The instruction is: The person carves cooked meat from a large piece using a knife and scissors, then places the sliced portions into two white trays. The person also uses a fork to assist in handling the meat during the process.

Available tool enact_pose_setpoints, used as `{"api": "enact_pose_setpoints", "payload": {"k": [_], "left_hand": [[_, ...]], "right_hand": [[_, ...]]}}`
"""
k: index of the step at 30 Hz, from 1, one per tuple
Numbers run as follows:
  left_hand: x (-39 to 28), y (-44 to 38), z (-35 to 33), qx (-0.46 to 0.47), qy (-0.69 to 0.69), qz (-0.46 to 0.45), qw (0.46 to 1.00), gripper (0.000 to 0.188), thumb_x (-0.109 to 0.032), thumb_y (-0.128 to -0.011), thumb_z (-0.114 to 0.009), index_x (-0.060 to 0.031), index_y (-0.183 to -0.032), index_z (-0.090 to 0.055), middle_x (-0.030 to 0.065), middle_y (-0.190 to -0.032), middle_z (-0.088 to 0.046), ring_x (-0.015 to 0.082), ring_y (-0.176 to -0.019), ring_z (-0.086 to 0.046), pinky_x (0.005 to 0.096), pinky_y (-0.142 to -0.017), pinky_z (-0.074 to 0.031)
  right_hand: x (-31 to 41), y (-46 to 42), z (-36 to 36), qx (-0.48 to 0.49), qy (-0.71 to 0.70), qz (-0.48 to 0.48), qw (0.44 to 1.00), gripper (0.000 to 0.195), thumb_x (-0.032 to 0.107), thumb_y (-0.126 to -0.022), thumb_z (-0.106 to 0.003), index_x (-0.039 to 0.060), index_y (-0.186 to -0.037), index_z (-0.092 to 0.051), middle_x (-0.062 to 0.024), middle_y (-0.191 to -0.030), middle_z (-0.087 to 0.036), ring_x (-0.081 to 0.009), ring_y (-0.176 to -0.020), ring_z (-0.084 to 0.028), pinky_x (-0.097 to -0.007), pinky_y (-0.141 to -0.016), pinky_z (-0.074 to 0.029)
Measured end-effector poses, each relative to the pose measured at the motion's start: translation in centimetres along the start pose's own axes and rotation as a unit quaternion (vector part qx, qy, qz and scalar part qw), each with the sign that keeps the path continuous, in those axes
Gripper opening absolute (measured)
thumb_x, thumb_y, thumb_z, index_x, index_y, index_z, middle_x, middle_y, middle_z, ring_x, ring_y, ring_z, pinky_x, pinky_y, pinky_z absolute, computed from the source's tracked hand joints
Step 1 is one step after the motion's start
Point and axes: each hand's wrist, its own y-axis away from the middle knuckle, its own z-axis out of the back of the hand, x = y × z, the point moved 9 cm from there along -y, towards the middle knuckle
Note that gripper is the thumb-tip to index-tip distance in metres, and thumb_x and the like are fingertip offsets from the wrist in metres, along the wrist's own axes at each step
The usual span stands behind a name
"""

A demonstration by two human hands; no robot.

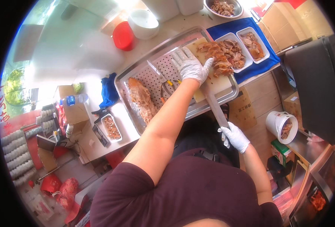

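Observation:
My right hand [235, 136], in a clear plastic glove, is closed round the handle of a long-bladed knife [217, 109]; the blade reaches up over the pale cutting board [221, 87]. My left hand [191, 65], gloved too, lies spread with its palm down at the board's left part, thumb towards the sliced cooked meat [216, 58]. Whether it presses on the blade's far end is hidden. Left of it, a smaller knife [157, 69] and a tool with orange and black handles [166, 90] lie on the perforated metal tray [144, 68]. A large piece of cooked meat [141, 98] rests at the tray's left end.
Two white trays of cut meat [248, 66] [267, 56] stand on a blue cloth [273, 59]. A metal bowl [239, 12], a red container [122, 36] and a white tub [142, 25] are behind. A white bucket [273, 123] is at right, a small meat tray [119, 133] at left.

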Motion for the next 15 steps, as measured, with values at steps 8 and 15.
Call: {"api": "enact_pose_setpoints", "payload": {"k": [8,15], "left_hand": [[0.4,0.2,-0.7,0.000,-0.005,0.021,1.000,0.094,-0.047,-0.090,-0.056,0.0091,-0.153,-0.014,0.0340,-0.158,-0.014,0.0512,-0.148,-0.007,0.0575,-0.120,-0.002],[0.8,-0.1,-0.8,0.006,0.017,0.018,1.000,0.088,-0.043,-0.090,-0.056,0.0076,-0.153,-0.019,0.0326,-0.158,-0.018,0.0501,-0.148,-0.011,0.0550,-0.121,-0.005]], "right_hand": [[3.0,-2.3,-2.6,-0.011,0.006,-0.014,1.000,0.025,0.029,-0.104,-0.050,0.0040,-0.104,-0.054,-0.0021,-0.068,-0.052,-0.0102,-0.046,-0.049,-0.0248,-0.042,-0.041],[7.1,-6.6,-4.6,0.001,-0.001,0.026,1.000,0.027,0.029,-0.103,-0.050,0.0024,-0.105,-0.052,-0.0052,-0.070,-0.054,-0.0127,-0.046,-0.052,-0.0272,-0.040,-0.043]]}}
